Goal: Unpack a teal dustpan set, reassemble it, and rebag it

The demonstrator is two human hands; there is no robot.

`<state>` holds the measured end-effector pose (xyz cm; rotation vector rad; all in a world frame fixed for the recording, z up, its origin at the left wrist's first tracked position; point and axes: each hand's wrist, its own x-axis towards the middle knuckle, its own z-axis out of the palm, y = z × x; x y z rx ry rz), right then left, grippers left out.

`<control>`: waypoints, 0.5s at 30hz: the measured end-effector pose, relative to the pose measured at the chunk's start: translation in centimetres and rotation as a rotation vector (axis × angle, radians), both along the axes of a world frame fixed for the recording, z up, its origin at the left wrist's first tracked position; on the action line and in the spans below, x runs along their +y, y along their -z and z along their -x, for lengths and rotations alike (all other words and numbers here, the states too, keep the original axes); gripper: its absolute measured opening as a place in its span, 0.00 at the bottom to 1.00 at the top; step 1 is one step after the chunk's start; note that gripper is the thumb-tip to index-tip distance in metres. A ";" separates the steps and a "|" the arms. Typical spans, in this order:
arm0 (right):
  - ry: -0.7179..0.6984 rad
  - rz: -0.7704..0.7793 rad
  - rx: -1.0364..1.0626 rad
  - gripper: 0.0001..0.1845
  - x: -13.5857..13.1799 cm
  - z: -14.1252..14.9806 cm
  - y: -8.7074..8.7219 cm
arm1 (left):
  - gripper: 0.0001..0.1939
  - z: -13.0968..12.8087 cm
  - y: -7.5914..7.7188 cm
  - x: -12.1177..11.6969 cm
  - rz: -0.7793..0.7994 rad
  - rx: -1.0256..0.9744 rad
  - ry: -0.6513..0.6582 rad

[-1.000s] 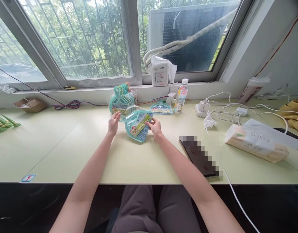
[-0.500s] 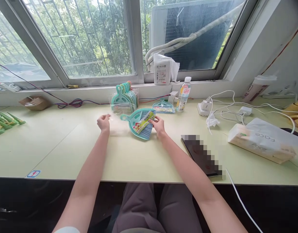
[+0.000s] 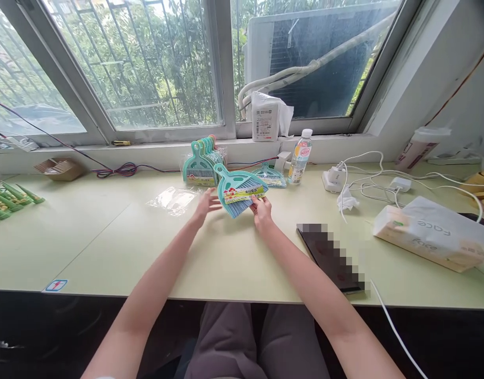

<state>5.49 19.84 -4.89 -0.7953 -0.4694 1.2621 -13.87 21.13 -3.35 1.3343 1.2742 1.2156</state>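
A workroom or office is suggested by the long pale-green tabletop (image 3: 96, 252) beneath grey metal-framed windows (image 3: 155, 79), by bagged turquoise plastic dustpans (image 3: 198, 169) and by tangled white cables (image 3: 381, 156)

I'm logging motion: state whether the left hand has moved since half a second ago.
Yes, the left hand has moved right: it was left of the dustpan stack and is now in front of it.
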 end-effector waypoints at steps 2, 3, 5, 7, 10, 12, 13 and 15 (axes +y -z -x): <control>-0.064 0.005 -0.052 0.05 -0.2 -0.1 -0.2 | 0.28 -1.9 0.9 -0.3 0.056 -0.106 0.143; -0.115 0.029 -0.112 0.01 -0.3 -0.2 -0.4 | 0.29 -2.3 1.3 -0.3 0.053 -0.132 0.129; -0.284 0.097 -0.293 0.06 -0.4 -0.4 -0.8 | 0.27 -2.1 2.0 0.0 0.044 -0.170 0.032; -0.473 0.144 -0.461 0.11 -0.6 -0.6 -1.4 | 0.25 -0.9 2.2 0.6 0.022 -0.205 -0.077; -0.473 0.122 -0.468 0.14 -0.7 -1.0 -2.6 | 0.24 1.0 2.2 1.7 -0.046 -0.222 -0.169; -0.212 0.076 -0.319 0.15 -0.6 -1.5 -3.2 | 0.24 1.9 2.4 2.2 -0.053 -0.211 -0.207; -0.048 0.059 -0.227 0.16 -0.5 -1.9 -3.3 | 0.24 2.1 2.5 2.3 -0.051 -0.198 -0.221; 0.246 0.050 -0.074 0.18 -0.3 -2.5 -3.4 | 0.25 2.2 2.9 2.5 -0.108 -0.132 -0.206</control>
